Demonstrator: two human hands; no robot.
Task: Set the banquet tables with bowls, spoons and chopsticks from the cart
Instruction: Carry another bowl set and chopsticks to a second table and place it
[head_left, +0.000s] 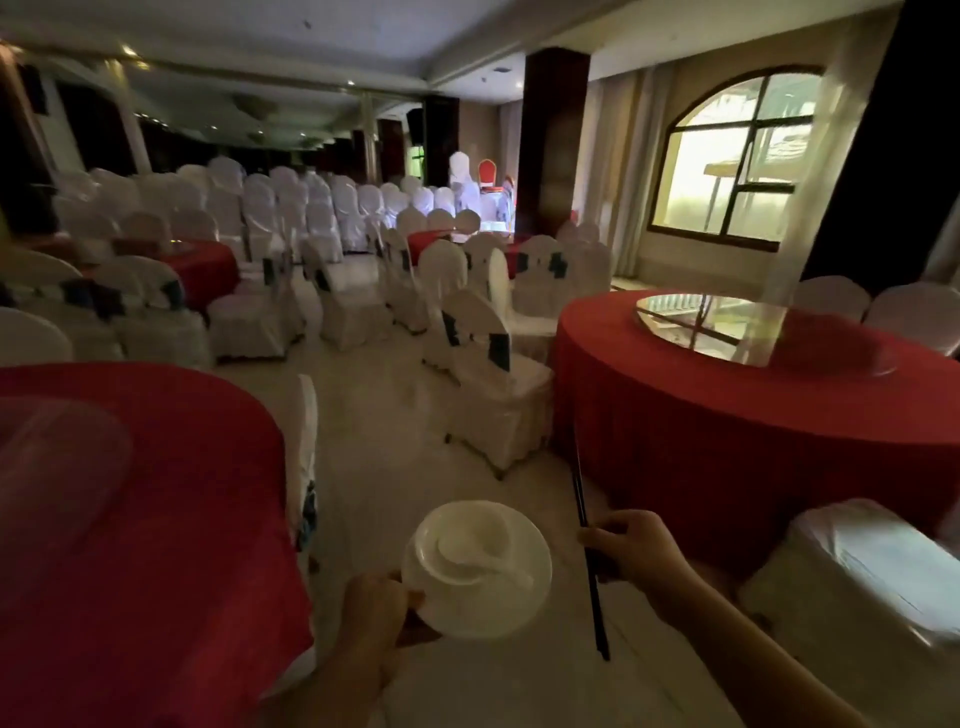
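Both hands loaded, held between two tables.
Left hand (376, 603) grips white round ceramic bowl (480, 569) holding white spoon (475, 545); right hand (641, 553) clasps dark chopsticks (589, 558) upright.

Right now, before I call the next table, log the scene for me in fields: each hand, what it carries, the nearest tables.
left hand: grips the white bowl by its near rim
spoon: lies inside the bowl
right hand: holds the chopsticks, tips up
right table: red cloth, glass turntable on top
left table: red cloth
covered chair: stands between the tables
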